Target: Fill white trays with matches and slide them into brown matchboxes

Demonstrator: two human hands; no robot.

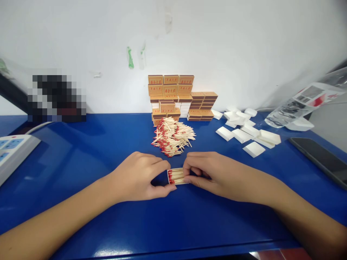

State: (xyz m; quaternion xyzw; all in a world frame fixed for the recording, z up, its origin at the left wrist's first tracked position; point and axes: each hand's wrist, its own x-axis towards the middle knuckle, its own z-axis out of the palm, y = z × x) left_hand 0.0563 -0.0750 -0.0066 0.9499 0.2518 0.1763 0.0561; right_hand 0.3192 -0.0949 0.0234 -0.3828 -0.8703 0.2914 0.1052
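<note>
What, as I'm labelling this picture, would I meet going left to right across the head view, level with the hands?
White-and-blue device → left hand → white tray holding matches → right hand → black phone.

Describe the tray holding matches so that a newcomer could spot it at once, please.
On the glossy blue table, find the left hand and right hand. Between them is a small white rectangular tray. Unlike the loose white trays at the right, it holds red-tipped wooden matches.
</note>
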